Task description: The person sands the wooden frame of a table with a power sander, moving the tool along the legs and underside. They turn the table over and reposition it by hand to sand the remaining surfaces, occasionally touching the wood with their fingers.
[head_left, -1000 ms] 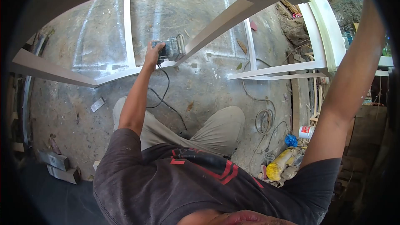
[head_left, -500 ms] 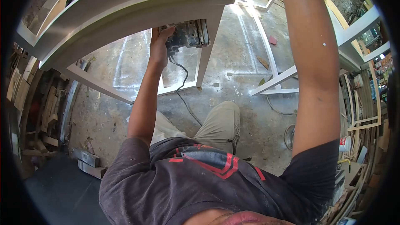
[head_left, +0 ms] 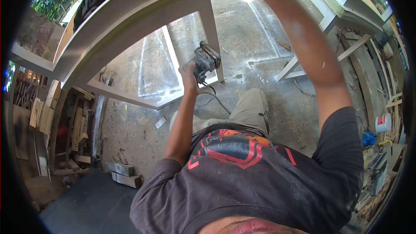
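My left hand (head_left: 189, 78) is wrapped around a dusty electric sander (head_left: 204, 64), whose flat pad faces up and to the right. A dark cord (head_left: 220, 102) trails from the tool toward my legs. The sander is beside a leg of a white-painted wooden frame (head_left: 143, 21) with a long curved-looking rail; contact between pad and leg cannot be made out. My right arm (head_left: 303, 43) reaches up across the view toward the end of that rail, and the hand lies beyond the top edge.
Another white wooden frame (head_left: 333, 15) stands on the right. Wood offcuts (head_left: 80, 130) are stacked at left, near metal-looking blocks (head_left: 123, 174) on a dark surface (head_left: 86, 208). A white bucket (head_left: 383, 122) is at right. White paint marks streak the concrete floor (head_left: 255, 78).
My left hand has brought the sander down from under the rail and tilted it, pad turned upward. My right arm has swung left. The view has shifted too.
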Demonstrator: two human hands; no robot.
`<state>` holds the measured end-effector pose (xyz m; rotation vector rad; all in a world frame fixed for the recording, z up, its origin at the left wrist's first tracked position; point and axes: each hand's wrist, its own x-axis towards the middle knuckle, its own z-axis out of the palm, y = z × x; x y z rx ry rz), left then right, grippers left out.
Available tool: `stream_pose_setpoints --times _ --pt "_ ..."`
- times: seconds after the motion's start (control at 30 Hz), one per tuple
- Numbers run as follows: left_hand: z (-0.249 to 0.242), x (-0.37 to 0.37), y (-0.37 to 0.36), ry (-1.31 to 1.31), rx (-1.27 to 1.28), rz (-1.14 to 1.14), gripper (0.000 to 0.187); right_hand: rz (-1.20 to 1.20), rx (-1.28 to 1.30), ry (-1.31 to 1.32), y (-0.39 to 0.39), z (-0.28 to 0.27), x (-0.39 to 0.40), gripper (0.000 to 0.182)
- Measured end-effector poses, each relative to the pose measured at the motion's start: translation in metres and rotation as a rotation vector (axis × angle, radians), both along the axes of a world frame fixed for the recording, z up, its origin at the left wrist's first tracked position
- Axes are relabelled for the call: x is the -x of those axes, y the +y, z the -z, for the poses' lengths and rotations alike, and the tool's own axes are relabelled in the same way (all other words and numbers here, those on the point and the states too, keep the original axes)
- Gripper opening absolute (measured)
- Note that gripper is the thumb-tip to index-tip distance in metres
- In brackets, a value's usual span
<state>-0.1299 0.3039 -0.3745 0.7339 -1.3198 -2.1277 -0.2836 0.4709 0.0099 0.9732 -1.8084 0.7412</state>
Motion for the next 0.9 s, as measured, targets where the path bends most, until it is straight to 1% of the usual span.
stream_pose_setpoints --times 0.03,0.07,0.1,0.13,0.17,0.2,0.23,0.3,0.33,0.43,0.47,0.53,0.57,0.6,0.63,0.67,0.7,0.73,0.77,0.83,0.9 --pt "-0.002 -0.003 0.007 0.001 -0.036 -0.009 0.056 -0.18 -0.055 -0.11 0.015 0.041 -0.016 0.062" --pt "-0.003 -0.005 0.015 0.035 -0.08 -0.036 0.058 -0.364 -0.116 -0.21 0.025 0.085 -0.054 0.046" --pt "-0.005 -0.005 0.021 0.072 -0.121 -0.063 0.06 -0.416 -0.343 -0.467 0.041 0.124 -0.069 0.058" --pt "-0.008 -0.004 0.026 0.103 -0.126 -0.085 0.061 -0.429 -0.392 -0.57 0.048 0.175 -0.08 0.057" --pt "-0.011 -0.005 0.033 0.119 -0.132 -0.109 0.062 -0.468 -0.523 -0.712 0.055 0.207 -0.091 0.062" --pt "-0.04 -0.011 0.049 0.119 -0.16 -0.086 0.063 -0.454 -0.525 -0.679 0.057 0.244 -0.101 0.064" --pt "-0.05 -0.013 0.056 0.12 -0.15 -0.086 0.064 -0.44 -0.523 -0.658 0.055 0.275 -0.108 0.066" --pt "-0.063 -0.015 0.066 0.119 -0.129 -0.078 0.065 -0.33 -0.453 -0.406 0.048 0.307 -0.112 0.07" --pt "-0.073 -0.017 0.073 0.072 -0.079 -0.064 0.063 -0.266 -0.42 -0.28 0.047 0.318 -0.113 0.073" --pt "-0.096 -0.02 0.09 0.012 0.092 -0.087 0.062 -0.292 -0.189 -0.252 0.04 0.331 -0.098 0.078" --pt "-0.108 -0.022 0.099 0.018 0.174 -0.054 0.061 -0.33 -0.098 -0.295 0.035 0.332 -0.089 0.079" --pt "-0.111 -0.027 0.09 -0.14 0.565 0.058 0.061 -0.402 0.085 -0.392 0.029 0.33 -0.08 0.082" --pt "-0.113 -0.03 0.086 -0.22 0.754 0.118 0.06 -0.418 0.117 -0.448 0.032 0.327 -0.082 0.083" --pt "-0.128 -0.028 0.091 -0.29 1.048 0.145 0.048 -0.435 0.148 -0.496 0.036 0.322 -0.08 0.084" --pt "-0.145 -0.024 0.093 -0.319 1.05 0.262 0.045 -0.453 0.176 -0.536 0.04 0.319 -0.075 0.086" --pt "-0.163 -0.022 0.091 -0.353 1.048 0.377 0.042 -0.495 0.268 -0.626 0.042 0.321 -0.071 0.092" --pt "-0.175 -0.018 0.085 -0.383 1.042 0.492 0.04 -0.486 0.316 -0.642 0.044 0.323 -0.067 0.094" --pt "-0.182 -0.013 0.074 -0.384 0.983 0.433 0.035 -0.473 0.359 -0.654 0.046 0.324 -0.062 0.096" --pt "-0.185 -0.008 0.063 -0.312 0.952 0.306 0.039 -0.463 0.4 -0.671 0.049 0.328 -0.059 0.098" --pt "-0.184 0.019 0.05 -0.238 0.904 0.05 0.048 -0.535 0.461 -0.848 0.052 0.343 -0.045 0.102" --pt "-0.17 0.048 0.027 -0.089 0.881 0.068 0.056 -0.589 0.518 -1.003 0.054 0.358 -0.034 0.103"
